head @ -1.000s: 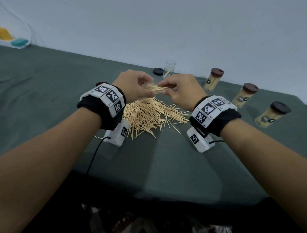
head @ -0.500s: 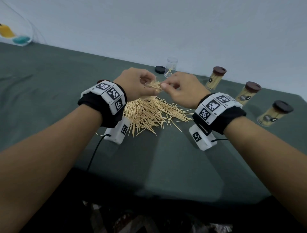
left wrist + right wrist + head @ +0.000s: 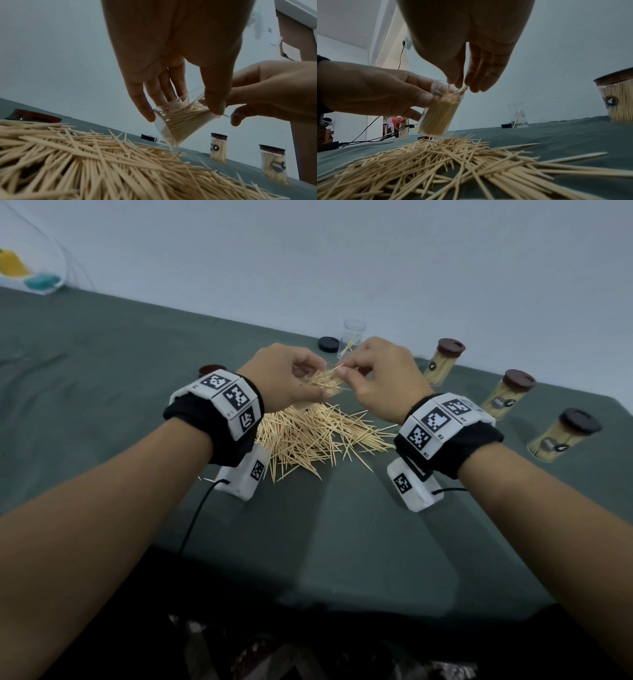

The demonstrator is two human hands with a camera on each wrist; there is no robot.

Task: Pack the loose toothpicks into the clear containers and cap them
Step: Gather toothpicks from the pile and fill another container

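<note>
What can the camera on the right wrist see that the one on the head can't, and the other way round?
Only the right wrist view shows how full the held container is: packed with upright toothpicks, tilted, its base above the pile. It also shows cables on the floor behind.

Only the head view shows both forearms, the wrist bands, and all three capped containers lined along the right.

Both show the left hand holding the container, the right hand pinching toothpicks at its mouth, the loose pile, and the nearly empty open container.

The jar (image 3: 439, 111) sits in the left fingers (image 3: 412, 94), under the right fingertips (image 3: 475, 86), above the toothpick pile (image 3: 308, 440).
</note>
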